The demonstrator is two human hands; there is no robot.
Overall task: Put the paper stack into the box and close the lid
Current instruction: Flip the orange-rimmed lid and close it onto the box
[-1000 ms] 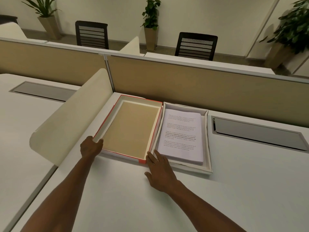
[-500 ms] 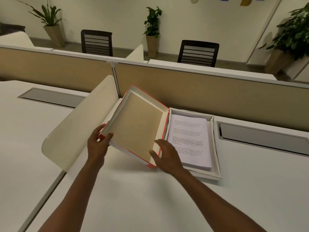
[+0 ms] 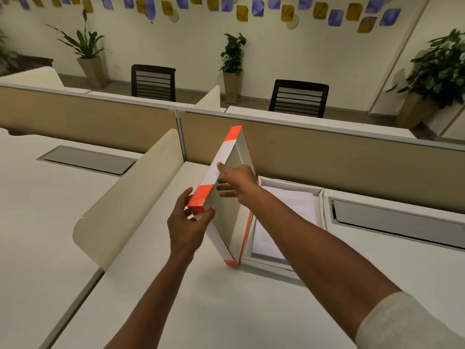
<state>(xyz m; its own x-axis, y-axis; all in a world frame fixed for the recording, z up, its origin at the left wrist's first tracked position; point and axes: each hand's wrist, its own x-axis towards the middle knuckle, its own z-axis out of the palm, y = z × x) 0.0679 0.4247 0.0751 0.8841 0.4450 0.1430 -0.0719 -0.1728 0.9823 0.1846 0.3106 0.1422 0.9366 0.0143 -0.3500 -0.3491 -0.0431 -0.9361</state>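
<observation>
The orange-and-white lid (image 3: 227,177) stands steeply on edge, its open side turned toward the box to its right. My left hand (image 3: 187,225) grips its near left corner. My right hand (image 3: 236,181) holds the raised upper edge, thumb on the outside, fingers inside. The white box (image 3: 323,197) lies flat on the desk just right of the lid. The printed paper stack (image 3: 289,210) rests inside it, partly hidden by my right forearm and the lid.
A cream curved divider (image 3: 130,197) stands left of the lid. A tan partition (image 3: 327,154) runs behind the box. Grey cable hatches (image 3: 395,220) (image 3: 88,159) are set into the desk right and left. Chairs and potted plants stand beyond.
The lid lay flat on the desk a second ago. Both hands have swung its left side up, and it now stands almost vertical beside the box. The camera tilted up.
</observation>
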